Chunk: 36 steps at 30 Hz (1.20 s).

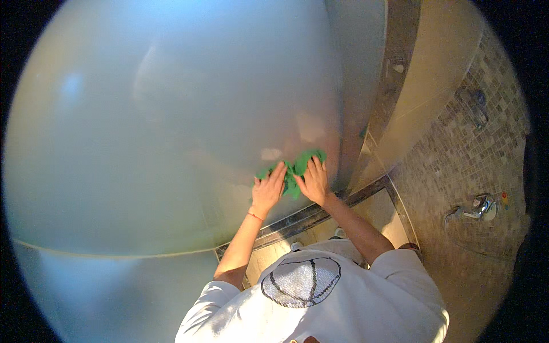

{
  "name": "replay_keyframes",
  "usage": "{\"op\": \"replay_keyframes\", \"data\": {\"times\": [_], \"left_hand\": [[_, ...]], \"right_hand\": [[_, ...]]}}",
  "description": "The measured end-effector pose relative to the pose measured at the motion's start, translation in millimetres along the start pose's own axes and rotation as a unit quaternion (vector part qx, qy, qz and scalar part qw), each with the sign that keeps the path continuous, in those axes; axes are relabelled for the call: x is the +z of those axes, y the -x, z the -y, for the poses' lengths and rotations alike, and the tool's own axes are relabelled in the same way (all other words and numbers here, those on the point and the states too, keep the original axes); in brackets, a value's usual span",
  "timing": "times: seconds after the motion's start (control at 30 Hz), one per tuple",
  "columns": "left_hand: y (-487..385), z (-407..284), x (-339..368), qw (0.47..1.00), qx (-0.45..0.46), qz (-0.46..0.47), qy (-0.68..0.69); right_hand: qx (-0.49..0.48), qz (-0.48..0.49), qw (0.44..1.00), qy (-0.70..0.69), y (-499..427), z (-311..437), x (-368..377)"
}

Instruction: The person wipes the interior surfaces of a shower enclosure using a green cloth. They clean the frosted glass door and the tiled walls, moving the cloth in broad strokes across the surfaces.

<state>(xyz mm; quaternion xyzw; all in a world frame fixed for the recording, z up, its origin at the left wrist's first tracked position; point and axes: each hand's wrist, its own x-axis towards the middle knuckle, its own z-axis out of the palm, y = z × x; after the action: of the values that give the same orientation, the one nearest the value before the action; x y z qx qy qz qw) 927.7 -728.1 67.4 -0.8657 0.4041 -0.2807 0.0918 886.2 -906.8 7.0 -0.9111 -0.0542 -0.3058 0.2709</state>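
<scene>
My left hand (269,191) and my right hand (315,180) both press a crumpled green cloth (294,185) flat against a large frosted glass panel (171,141). The cloth bunches between the two hands and shows past the fingertips of each. A thin red cord circles my left wrist. Both hands are near the lower right part of the panel, side by side and a little apart. Parts of the cloth under the palms are hidden.
On the right, a small-tile wall (433,180) carries a chrome shower mixer (484,208) with a hose (454,240) and a fixture (475,105) above. Dark stone trim (296,223) runs along the panel's foot, beside a light tiled floor (272,257). A glass seam (116,256) lies left.
</scene>
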Motion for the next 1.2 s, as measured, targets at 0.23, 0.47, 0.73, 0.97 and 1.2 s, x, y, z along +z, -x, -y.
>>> {"op": "replay_keyframes", "data": {"times": [0.23, 0.47, 0.73, 0.97, 1.2], "left_hand": [[-104, 53, -119, 0.918, -0.231, -0.319, -0.043], [-50, 28, -54, 0.976, -0.156, -0.146, -0.048], [-67, 25, -70, 0.972, -0.087, -0.216, -0.038], [-169, 67, -196, 0.935, -0.118, -0.334, -0.025], [-174, 115, -260, 0.896, -0.197, -0.397, -0.020]], "right_hand": [[-0.095, -0.321, 0.942, 0.031, -174, 97, -115], [-0.132, -0.153, 0.973, 0.107, -114, 60, -56], [-0.126, -0.201, 0.961, 0.139, -120, 44, -74], [-0.164, -0.414, 0.893, 0.068, -245, 101, -189], [-0.195, -0.451, 0.865, 0.101, -299, 164, -230]]}}
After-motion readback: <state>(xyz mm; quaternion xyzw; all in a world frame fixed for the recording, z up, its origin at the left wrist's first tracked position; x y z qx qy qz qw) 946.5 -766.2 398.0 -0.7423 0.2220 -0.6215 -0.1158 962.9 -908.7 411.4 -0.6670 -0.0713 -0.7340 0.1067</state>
